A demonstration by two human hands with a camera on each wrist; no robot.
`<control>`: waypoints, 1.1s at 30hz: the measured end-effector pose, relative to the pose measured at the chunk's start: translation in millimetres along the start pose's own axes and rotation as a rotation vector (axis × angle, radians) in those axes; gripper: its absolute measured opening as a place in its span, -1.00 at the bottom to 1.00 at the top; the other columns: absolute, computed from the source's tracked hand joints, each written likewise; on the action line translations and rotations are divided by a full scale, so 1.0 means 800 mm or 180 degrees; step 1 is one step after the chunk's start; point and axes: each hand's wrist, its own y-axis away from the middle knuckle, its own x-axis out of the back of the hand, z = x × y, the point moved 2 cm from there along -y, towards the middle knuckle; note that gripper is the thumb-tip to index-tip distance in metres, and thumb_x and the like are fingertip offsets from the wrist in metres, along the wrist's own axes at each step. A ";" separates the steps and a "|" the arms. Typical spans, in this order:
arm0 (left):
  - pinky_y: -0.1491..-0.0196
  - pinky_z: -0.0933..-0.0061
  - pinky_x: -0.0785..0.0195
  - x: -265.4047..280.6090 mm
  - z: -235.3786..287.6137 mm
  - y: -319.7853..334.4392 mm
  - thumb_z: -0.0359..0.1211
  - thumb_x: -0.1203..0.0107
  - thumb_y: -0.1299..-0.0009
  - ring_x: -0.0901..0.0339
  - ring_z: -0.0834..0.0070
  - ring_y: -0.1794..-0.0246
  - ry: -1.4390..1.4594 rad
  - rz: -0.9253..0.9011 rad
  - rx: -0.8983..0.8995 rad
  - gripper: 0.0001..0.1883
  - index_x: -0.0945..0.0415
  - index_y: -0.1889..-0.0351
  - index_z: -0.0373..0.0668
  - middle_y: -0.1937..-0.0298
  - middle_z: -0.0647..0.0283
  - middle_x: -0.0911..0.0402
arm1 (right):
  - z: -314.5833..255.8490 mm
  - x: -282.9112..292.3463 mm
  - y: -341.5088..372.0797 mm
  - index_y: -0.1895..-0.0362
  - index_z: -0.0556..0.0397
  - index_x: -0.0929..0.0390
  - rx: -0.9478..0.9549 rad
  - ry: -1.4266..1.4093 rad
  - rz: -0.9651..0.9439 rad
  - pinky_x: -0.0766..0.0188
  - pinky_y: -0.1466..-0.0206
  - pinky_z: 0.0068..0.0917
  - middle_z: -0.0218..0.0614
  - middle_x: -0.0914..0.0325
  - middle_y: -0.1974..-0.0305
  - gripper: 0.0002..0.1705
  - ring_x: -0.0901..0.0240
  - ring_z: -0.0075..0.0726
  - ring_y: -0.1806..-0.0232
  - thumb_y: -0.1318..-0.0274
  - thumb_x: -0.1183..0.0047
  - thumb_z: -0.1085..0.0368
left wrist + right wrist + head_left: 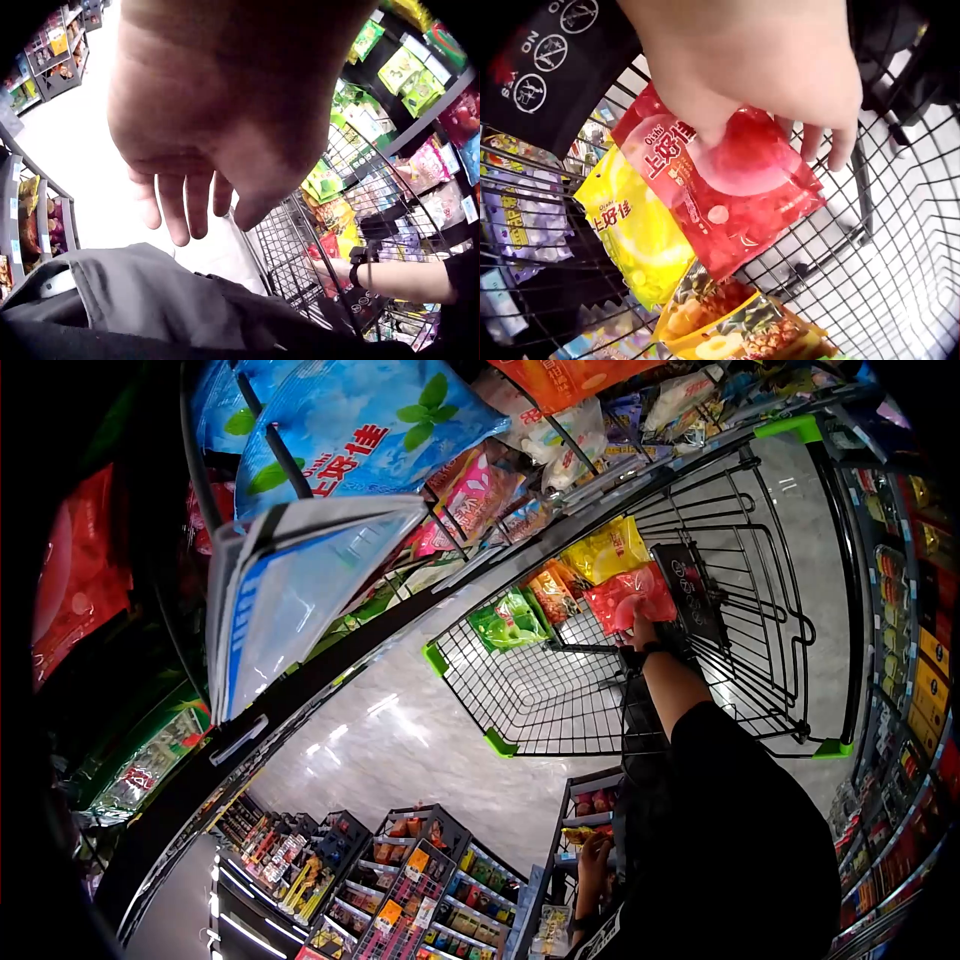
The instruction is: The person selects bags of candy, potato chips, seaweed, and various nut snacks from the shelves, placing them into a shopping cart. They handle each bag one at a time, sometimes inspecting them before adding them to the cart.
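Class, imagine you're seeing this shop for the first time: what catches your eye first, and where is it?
Probably the big blue bag with green leaves, upper left in the head view. Next comes the bright red bag inside the wire cart, with the right grip on it and a yellow bag beside it.

The right arm [690, 690] reaches toward the far part of the scene, and its forearm is bare. The right hand [757, 82] makes a pinching grip, with the thumb on the left and the bent fingers on the right. The left hand [217, 127] is near the body, relaxed; its fingers lie almost straight, with small gaps between them.
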 end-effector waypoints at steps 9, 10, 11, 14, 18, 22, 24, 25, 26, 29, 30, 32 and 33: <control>0.05 0.45 -0.45 0.019 -0.003 -0.016 -0.25 -0.10 -0.53 -0.63 0.41 0.03 0.0040 -0.0033 -0.0444 -0.57 -0.40 -0.27 -0.27 -0.02 0.12 -0.66 | -0.039 0.022 0.069 -0.20 -0.16 -0.39 -0.0295 -0.0294 0.0082 -0.39 -0.13 -0.04 -0.34 -0.42 0.03 -0.45 -0.44 -0.17 0.12 -0.24 -0.10 -0.11; 0.09 0.46 -0.45 0.021 0.011 -0.011 -0.23 -0.07 -0.55 -0.62 0.43 0.05 -0.0001 -0.0003 -0.0238 -0.57 -0.40 -0.27 -0.27 -0.03 0.13 -0.67 | -0.047 0.024 0.098 -0.15 -0.15 -0.39 -0.0165 -0.0111 -0.0124 -0.45 -0.04 -0.08 -0.35 -0.43 0.11 -0.49 -0.43 -0.21 0.13 -0.24 -0.09 -0.09; 0.12 0.47 -0.44 0.026 0.004 -0.016 -0.22 -0.06 -0.56 -0.61 0.45 0.07 -0.0005 0.0012 -0.0390 -0.57 -0.40 -0.28 -0.26 -0.03 0.14 -0.67 | -0.061 0.020 0.139 -0.01 -0.05 -0.42 0.0023 0.0316 0.0044 -0.49 0.27 -0.21 -0.33 -0.45 0.19 -0.60 -0.43 -0.24 0.27 -0.26 -0.05 -0.03; 0.22 0.51 -0.43 0.049 -0.001 -0.035 -0.17 -0.03 -0.57 -0.61 0.53 0.12 0.0178 0.0035 -0.0846 -0.58 -0.44 -0.27 -0.21 -0.01 0.17 -0.68 | -0.071 0.027 0.182 0.11 -0.12 -0.56 0.1221 0.1535 -0.0047 -0.37 0.47 -0.27 -0.27 -0.49 0.51 -0.63 -0.48 -0.25 0.49 -0.22 0.03 -0.08; 0.13 0.38 -0.49 0.086 0.014 -0.008 -0.16 -0.04 -0.57 -0.64 0.40 0.12 -0.0086 0.0273 -0.1370 -0.58 -0.46 -0.25 -0.20 0.04 0.09 -0.70 | -0.072 0.022 0.246 -0.18 -0.04 -0.51 0.3818 0.3066 -0.0631 -0.41 -0.12 -0.03 0.00 -0.56 -0.12 -0.48 -0.48 0.11 -0.14 -0.34 0.10 -0.08; 0.01 0.26 -0.53 0.151 -0.005 -0.016 -0.16 -0.12 -0.51 -0.69 0.16 0.07 -0.0907 0.0443 -0.2042 -0.57 -0.47 -0.23 -0.18 0.00 -0.02 -0.70 | -0.034 0.049 0.356 0.00 -0.02 -0.59 0.2801 0.5144 0.0185 -0.48 0.00 0.10 0.00 -0.64 0.06 -0.51 -0.56 0.19 -0.01 -0.16 0.04 -0.08; 0.01 0.24 -0.54 0.184 -0.025 -0.030 -0.16 -0.13 -0.49 -0.70 0.14 0.08 -0.0963 0.0616 -0.2049 -0.56 -0.46 -0.24 -0.18 0.01 -0.03 -0.70 | -0.002 0.067 0.386 0.02 0.00 -0.59 0.2704 0.5665 0.0064 -0.51 0.04 0.06 -0.02 -0.64 0.08 -0.48 -0.57 0.19 0.04 -0.08 -0.02 -0.07; 0.01 0.22 -0.54 0.197 -0.027 -0.025 -0.15 -0.14 -0.47 -0.69 0.13 0.08 -0.0902 0.0618 -0.2054 -0.54 -0.44 -0.25 -0.17 0.01 -0.04 -0.69 | 0.012 0.074 0.415 0.01 0.05 -0.58 0.2659 0.5796 -0.0066 -0.45 -0.10 0.02 -0.02 -0.59 -0.03 -0.47 -0.52 0.15 -0.08 -0.08 -0.04 -0.06; 0.00 0.19 -0.53 0.210 -0.036 -0.033 -0.14 -0.15 -0.47 -0.69 0.11 0.08 -0.0967 0.0662 -0.2148 -0.52 -0.44 -0.25 -0.18 -0.01 -0.06 -0.68 | 0.029 0.085 0.443 0.00 0.09 -0.58 0.2588 0.5938 -0.0190 -0.38 -0.25 -0.01 -0.02 -0.54 -0.14 -0.46 -0.46 0.12 -0.19 -0.08 -0.06 -0.04; -0.02 0.16 -0.53 0.240 -0.060 -0.042 -0.11 -0.17 -0.45 -0.68 0.06 0.05 -0.1029 0.0806 -0.2354 -0.49 -0.44 -0.25 -0.18 -0.04 -0.10 -0.66 | 0.061 0.129 0.466 0.02 -0.04 -0.62 0.4293 0.5555 -0.0222 -0.12 -0.45 -0.10 -0.16 -0.59 -0.05 -0.53 -0.39 0.01 -0.21 -0.01 -0.18 0.03; -0.03 0.15 -0.53 0.250 -0.066 -0.041 -0.10 -0.17 -0.44 -0.68 0.05 0.04 -0.1019 0.0824 -0.2358 -0.49 -0.45 -0.25 -0.18 -0.05 -0.11 -0.66 | 0.059 0.138 0.475 -0.01 -0.02 -0.61 0.4357 0.5234 -0.0308 -0.21 -0.39 -0.08 -0.14 -0.57 -0.08 -0.53 -0.39 0.05 -0.22 0.02 -0.23 0.12; -0.06 0.15 -0.52 0.270 -0.079 -0.039 -0.09 -0.18 -0.43 -0.67 0.05 0.03 -0.0822 0.0821 -0.2389 -0.48 -0.46 -0.25 -0.17 -0.05 -0.10 -0.66 | 0.054 0.159 0.488 -0.02 -0.02 -0.60 0.4007 0.4631 0.0526 -0.30 -0.32 -0.05 -0.11 -0.55 -0.08 -0.54 -0.37 0.11 -0.22 0.06 -0.24 0.23; -0.07 0.15 -0.51 0.279 -0.085 -0.038 -0.08 -0.18 -0.43 -0.66 0.05 0.01 -0.0876 0.0871 -0.2370 -0.48 -0.46 -0.24 -0.17 -0.05 -0.09 -0.66 | 0.053 0.182 0.435 0.00 -0.01 -0.59 0.4529 0.4235 0.1167 -0.36 -0.24 -0.03 -0.06 -0.53 -0.05 -0.55 -0.36 0.15 -0.20 0.08 -0.22 0.26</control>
